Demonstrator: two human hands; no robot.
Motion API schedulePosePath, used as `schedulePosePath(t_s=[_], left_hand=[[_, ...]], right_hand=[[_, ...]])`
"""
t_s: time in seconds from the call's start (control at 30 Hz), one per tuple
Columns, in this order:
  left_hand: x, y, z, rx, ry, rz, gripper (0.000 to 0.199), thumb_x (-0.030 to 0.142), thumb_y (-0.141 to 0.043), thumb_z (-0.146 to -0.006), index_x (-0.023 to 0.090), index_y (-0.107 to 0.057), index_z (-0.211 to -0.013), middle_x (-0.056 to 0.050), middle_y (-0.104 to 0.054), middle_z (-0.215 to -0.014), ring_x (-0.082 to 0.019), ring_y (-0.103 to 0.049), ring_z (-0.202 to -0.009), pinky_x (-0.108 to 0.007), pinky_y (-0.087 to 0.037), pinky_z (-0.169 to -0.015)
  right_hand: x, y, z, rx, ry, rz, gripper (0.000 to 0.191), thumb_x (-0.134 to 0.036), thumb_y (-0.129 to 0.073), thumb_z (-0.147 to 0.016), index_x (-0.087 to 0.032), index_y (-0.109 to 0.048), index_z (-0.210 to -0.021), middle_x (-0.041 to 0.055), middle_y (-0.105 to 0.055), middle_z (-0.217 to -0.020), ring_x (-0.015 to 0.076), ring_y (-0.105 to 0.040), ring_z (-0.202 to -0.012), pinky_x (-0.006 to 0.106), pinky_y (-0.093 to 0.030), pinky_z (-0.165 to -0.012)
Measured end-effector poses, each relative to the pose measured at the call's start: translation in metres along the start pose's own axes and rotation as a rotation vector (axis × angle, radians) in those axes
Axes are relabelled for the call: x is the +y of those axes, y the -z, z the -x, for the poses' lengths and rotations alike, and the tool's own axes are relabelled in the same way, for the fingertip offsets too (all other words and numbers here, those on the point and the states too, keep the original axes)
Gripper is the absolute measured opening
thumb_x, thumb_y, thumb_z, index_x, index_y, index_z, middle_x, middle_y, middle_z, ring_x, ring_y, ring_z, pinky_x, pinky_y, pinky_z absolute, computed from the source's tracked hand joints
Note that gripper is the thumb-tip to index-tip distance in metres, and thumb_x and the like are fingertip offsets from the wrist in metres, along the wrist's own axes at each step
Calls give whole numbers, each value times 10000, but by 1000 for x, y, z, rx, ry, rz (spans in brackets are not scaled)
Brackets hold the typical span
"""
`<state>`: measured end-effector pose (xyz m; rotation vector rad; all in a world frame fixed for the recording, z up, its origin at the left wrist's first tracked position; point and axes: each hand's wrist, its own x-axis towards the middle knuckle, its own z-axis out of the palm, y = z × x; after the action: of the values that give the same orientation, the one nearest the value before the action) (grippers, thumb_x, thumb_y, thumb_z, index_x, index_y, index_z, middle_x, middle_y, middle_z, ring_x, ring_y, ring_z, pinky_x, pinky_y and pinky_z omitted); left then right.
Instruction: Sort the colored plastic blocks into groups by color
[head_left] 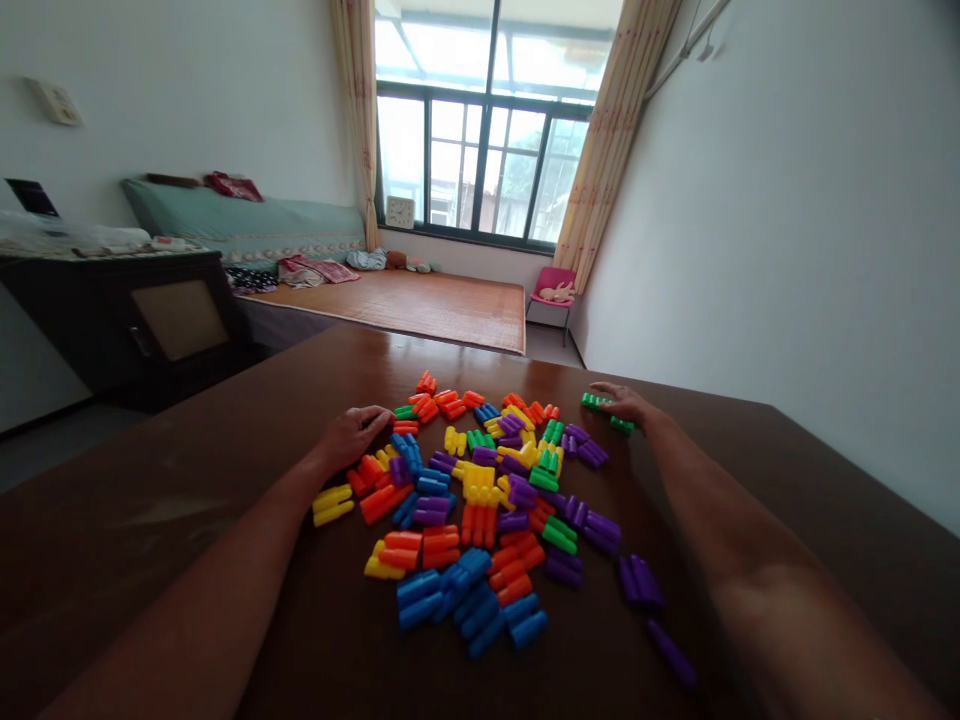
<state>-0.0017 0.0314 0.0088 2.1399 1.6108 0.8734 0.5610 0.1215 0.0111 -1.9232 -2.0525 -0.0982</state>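
Observation:
Many plastic pieces in orange, blue, yellow, green and purple lie spread over the brown table. At the left edge of the pile my left hand rests with its fingers curled beside a green piece and an orange piece; whether it grips anything is unclear. My right hand is at the far right of the pile, fingers spread over a green piece, with a second green piece under the palm. Purple pieces trail toward the right front.
Beyond the table stands a low bed with cloths on it. A dark cabinet is at the left, a pink chair by the window, and a white wall on the right.

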Motion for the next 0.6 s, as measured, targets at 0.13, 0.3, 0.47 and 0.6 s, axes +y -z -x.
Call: schedulePosePath(t_s=[0.13,0.3,0.47,0.6], left_hand=[[4,2,1,-11,11,7,546,635,-425,-834,203,-734,-963,-55,-751,-953,-241,-670,-878,-274,-497,-731],[-2,1,0,-29,23,-3,565,649,-411,-835,208,-727,-994,-50,-748,-993,-238,-671,-901,-270,-504,-759],[-8,0,-3,-37,41,0,572,662,-404,-833,221,-726,-1004,-50,-749,-981,-242,-670,-918,-272,-506,-772],[-3,1,-1,-25,18,-26,547,634,-413,-844,211,-725,-994,-47,-746,-1001,-231,-670,-902,-264,-495,-758]], right_hand=[[-5,-12,6,-63,45,102,503,-494,-489,-898,-265,-552,-1341,82,-548,-1393,280,-517,-1255,460,-398,-1043],[-9,-26,15,-81,192,155,469,-452,-331,-962,-326,-492,-1384,36,-474,-1462,239,-452,-1328,479,-330,-1104],[4,-24,20,-83,302,100,447,-384,-290,-977,-309,-527,-1349,24,-497,-1445,212,-484,-1300,425,-374,-1087],[11,-22,27,-76,346,87,443,-366,-278,-980,-296,-549,-1324,25,-503,-1439,205,-474,-1307,425,-367,-1094]])
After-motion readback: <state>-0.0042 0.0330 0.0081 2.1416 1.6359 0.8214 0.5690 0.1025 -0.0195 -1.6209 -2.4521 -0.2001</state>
